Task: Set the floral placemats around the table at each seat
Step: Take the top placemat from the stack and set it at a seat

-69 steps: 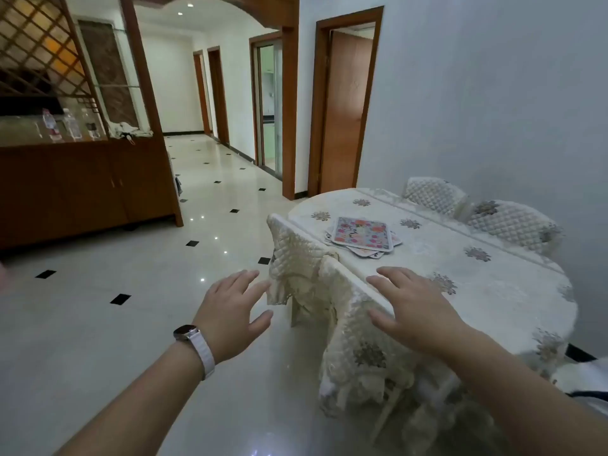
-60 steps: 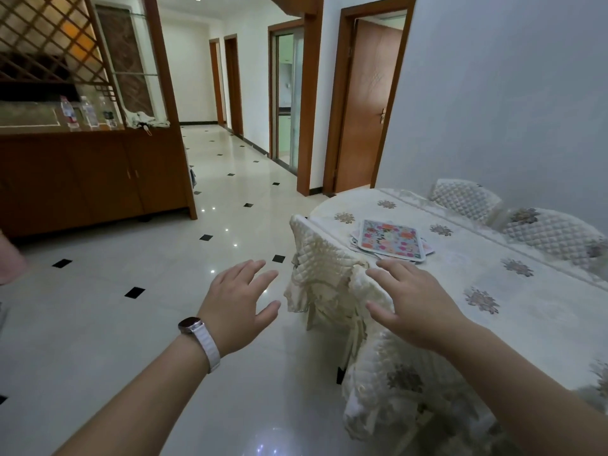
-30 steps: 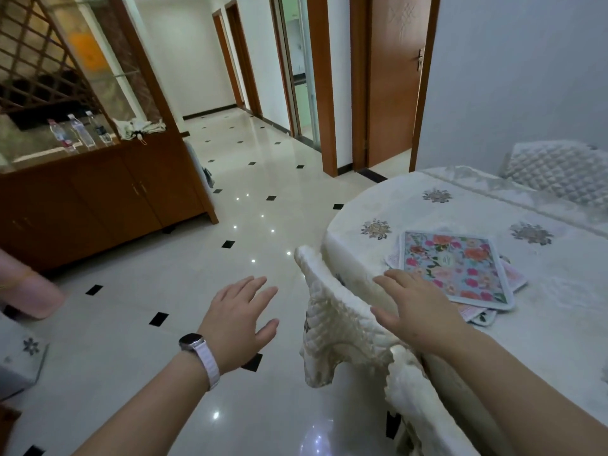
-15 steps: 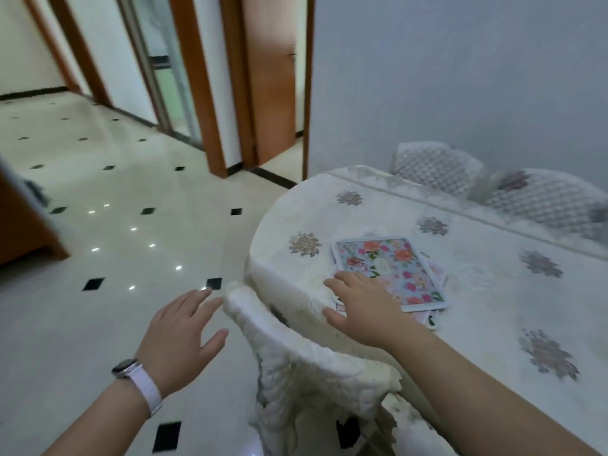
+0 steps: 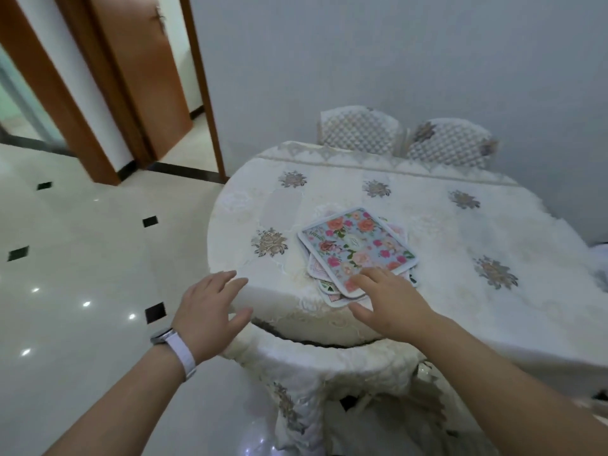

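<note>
A loose stack of floral placemats (image 5: 357,246) lies on the oval table (image 5: 460,245), which wears a cream embroidered cloth. The top mat is pale blue with pink and orange roses. My right hand (image 5: 388,299) reaches over the stack's near corner with its fingers spread and the fingertips on or just above the top mat; it grips nothing. My left hand (image 5: 210,311), with a white watch on the wrist, hovers open at the table's near left edge.
A cream-covered chair (image 5: 322,366) stands right below my hands, tucked to the table. Two quilted chair backs (image 5: 360,131) (image 5: 449,143) line the far side by the grey wall. Brown door frames (image 5: 197,80) and a glossy tiled floor (image 5: 82,258) lie to the left.
My view has closed in on the table and turned right. My right hand has moved forward from the chair back to the stack's near corner; my left hand came up to the table's edge.
</note>
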`<action>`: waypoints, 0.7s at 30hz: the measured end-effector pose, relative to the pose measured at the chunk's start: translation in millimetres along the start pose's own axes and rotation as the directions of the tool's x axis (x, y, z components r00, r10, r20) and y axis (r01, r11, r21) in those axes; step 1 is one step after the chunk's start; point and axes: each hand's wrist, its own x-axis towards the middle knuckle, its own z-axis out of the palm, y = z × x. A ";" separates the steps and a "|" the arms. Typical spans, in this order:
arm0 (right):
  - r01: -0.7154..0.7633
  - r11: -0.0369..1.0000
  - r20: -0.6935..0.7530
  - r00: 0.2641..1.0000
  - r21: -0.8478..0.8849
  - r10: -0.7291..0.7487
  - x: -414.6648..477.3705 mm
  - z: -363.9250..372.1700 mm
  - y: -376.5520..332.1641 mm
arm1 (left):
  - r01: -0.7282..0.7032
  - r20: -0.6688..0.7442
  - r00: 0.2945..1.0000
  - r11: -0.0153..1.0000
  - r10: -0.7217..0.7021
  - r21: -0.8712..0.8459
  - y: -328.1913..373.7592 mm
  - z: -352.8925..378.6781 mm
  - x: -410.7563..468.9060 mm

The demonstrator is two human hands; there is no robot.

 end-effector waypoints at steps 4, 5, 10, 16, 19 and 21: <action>-0.083 0.996 0.004 0.997 0.040 0.083 5.0 7.7 14.3 | -0.042 0.069 0.997 0.998 0.045 -0.039 6.7 19.6 28.7; -0.097 0.994 0.006 0.995 0.054 0.097 7.0 10.4 17.6 | -0.041 0.095 0.994 0.998 0.047 -0.057 8.7 25.3 35.2; -0.173 0.979 0.044 0.985 0.110 0.169 29.7 31.2 41.7 | -0.031 0.228 0.972 0.991 0.061 -0.133 21.2 54.6 69.6; -0.279 0.938 0.115 0.959 0.205 0.260 67.6 58.7 82.3 | -0.006 0.358 0.932 0.990 0.056 -0.139 35.0 87.6 122.6; -0.363 0.875 0.163 0.931 0.320 0.326 83.0 75.9 101.9 | 0.011 0.393 0.919 0.994 0.034 -0.112 34.8 103.6 159.8; -0.438 0.799 0.203 0.899 0.413 0.389 90.1 87.6 112.8 | -0.013 0.420 0.906 0.996 0.048 -0.086 37.5 114.2 183.8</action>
